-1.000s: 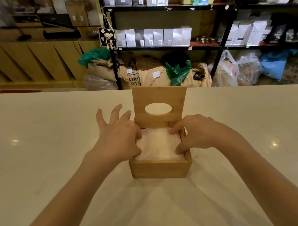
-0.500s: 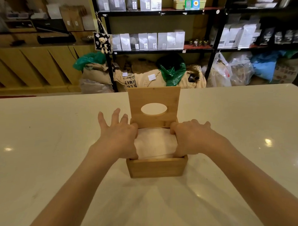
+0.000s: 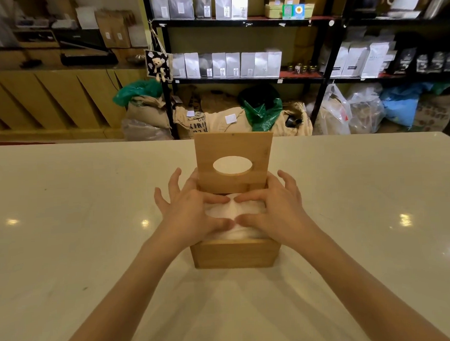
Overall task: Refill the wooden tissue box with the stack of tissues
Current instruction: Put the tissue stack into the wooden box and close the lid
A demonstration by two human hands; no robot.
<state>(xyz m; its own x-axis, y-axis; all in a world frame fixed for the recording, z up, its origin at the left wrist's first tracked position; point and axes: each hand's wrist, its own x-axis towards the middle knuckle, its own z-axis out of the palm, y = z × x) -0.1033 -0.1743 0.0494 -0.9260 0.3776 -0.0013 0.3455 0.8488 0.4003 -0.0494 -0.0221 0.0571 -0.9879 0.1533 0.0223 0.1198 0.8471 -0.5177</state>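
bamboo-coloured wood makes up the tissue box, which sits on the pale glossy table straight ahead of the person. much of its inside is hidden: both hands cover the side walls and most of the stack of tissues, so only a white patch in the middle and a strip along the near edge show, and how deep the stack goes cannot be made out. the back wall of the box is lost behind the lid and the fingers. both forearms are cut off by the bottom edge of the picture.

the left hand lies over the left side of the box, thumb and forefinger reaching inward onto the tissue, the other fingers spread and lifted beyond the box's left edge. the right hand mirrors it on the right side. the thumb tips nearly meet at the near middle of the stack and the forefinger tips nearly meet at the far middle, the tissue puckered up into a small ridge between them. the fingers look fairly straight and pressing down rather than curled round anything.

the box is square and open at the top, its lid standing upright at the far side with an oval hole through it. the tissues are white, soft and slightly rumpled, lying inside the box just under its rim.
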